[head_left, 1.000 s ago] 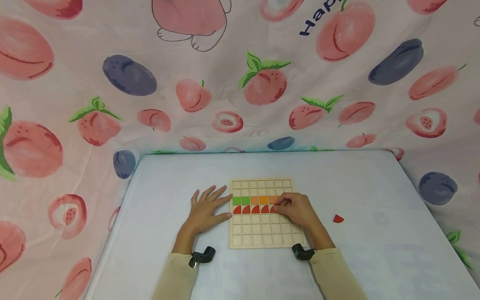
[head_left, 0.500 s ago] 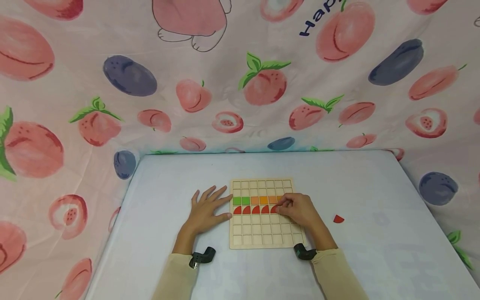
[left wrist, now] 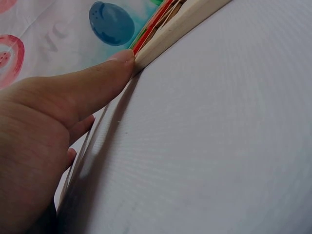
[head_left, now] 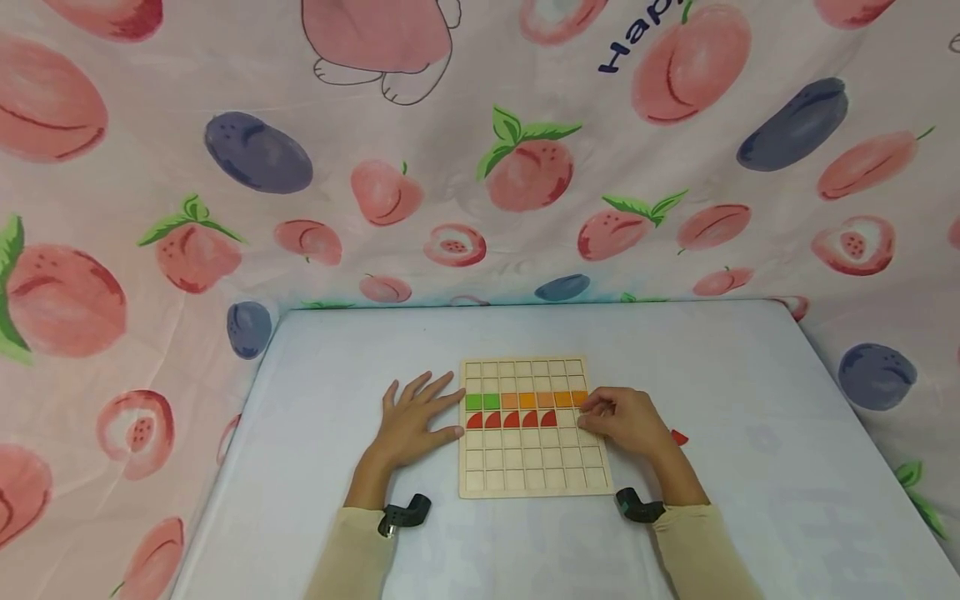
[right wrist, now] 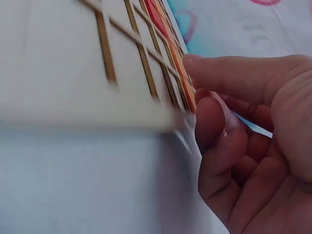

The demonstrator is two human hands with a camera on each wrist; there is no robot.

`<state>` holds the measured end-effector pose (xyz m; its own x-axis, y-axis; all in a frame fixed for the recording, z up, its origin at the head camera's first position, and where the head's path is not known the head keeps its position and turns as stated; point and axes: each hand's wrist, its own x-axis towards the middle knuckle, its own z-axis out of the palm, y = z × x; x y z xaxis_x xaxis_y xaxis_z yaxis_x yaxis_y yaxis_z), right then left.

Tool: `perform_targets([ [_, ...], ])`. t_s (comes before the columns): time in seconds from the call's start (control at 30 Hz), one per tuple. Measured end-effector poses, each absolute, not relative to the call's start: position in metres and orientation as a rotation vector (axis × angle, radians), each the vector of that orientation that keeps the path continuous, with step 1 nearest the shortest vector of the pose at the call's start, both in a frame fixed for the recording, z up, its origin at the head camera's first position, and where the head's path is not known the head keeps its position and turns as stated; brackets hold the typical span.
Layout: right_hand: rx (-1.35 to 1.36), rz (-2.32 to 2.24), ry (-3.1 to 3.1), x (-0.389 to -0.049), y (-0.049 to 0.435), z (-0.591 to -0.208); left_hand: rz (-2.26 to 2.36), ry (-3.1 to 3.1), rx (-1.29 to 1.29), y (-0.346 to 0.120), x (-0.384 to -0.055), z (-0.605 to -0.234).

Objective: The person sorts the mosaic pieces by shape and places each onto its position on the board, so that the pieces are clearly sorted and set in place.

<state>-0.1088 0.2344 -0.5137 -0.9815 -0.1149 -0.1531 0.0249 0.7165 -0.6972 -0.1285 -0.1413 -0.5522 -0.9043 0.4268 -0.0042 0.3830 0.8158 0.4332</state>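
Observation:
A wooden grid board (head_left: pixel 534 458) lies on the table. One of its rows holds green squares (head_left: pixel 482 402) and orange squares (head_left: pixel 527 401); the row below it has several red quarter-circle pieces (head_left: pixel 512 420), starting from the left. My left hand (head_left: pixel 408 425) is spread flat beside the board, its thumb tip and a fingertip at the left edge. In the left wrist view that thumb (left wrist: pixel 97 85) meets the board's side. My right hand (head_left: pixel 622 421) is over the right edge with loosely bent fingers; the right wrist view shows nothing between thumb (right wrist: pixel 229 73) and fingers.
A loose red quarter-circle piece (head_left: pixel 679 437) lies on the white table (head_left: pixel 750 375), partly hidden by my right wrist. A fruit-print cloth (head_left: pixel 450 192) hangs behind the table and along its sides.
My right hand has moved right, from the fifth red piece to the board's right edge, leaving that piece in its cell and uncovering the end of the orange row. My left hand stays put.

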Motion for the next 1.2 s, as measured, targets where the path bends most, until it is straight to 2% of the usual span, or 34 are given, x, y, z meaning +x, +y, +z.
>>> perform_targets([
  [0.63, 0.09, -0.989, 2.693, -0.094, 0.322, -0.5, 0.653, 2.908, 0.654, -0.141, -0.129, -0.554],
  [1.2, -0.055, -0.793, 2.753, -0.081, 0.363, -0.503, 0.666, 2.91, 0.656, -0.141, -0.128, -0.553],
])
